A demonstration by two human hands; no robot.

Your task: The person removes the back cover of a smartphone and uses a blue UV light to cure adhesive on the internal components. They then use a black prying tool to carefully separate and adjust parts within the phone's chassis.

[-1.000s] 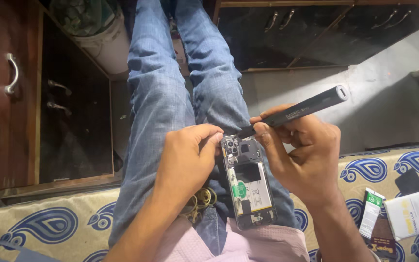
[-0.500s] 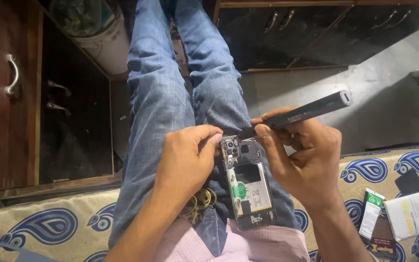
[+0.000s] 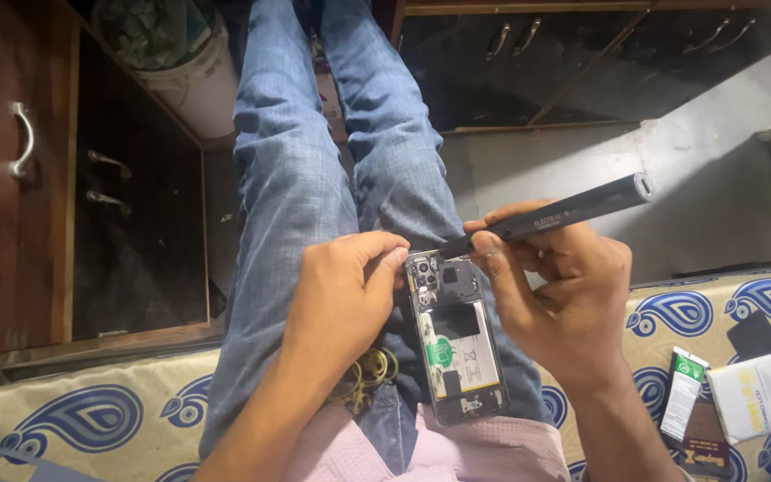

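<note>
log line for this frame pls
left hand: grips phone edge | right hand: holds screwdriver, tip at phone top | phone: back off, on lap

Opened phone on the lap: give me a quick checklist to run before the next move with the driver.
1. Left hand steadies the opened phone at its top edge: ok.
2. Right hand grips the dark pen-shaped electric screwdriver: ok.
3. Tip seated in a screw near the camera module: cannot tell, fingers hide it.
4. Phone resting flat on the jeans: ok.
5. Loose screws accounted for: cannot tell, none visible.
</note>
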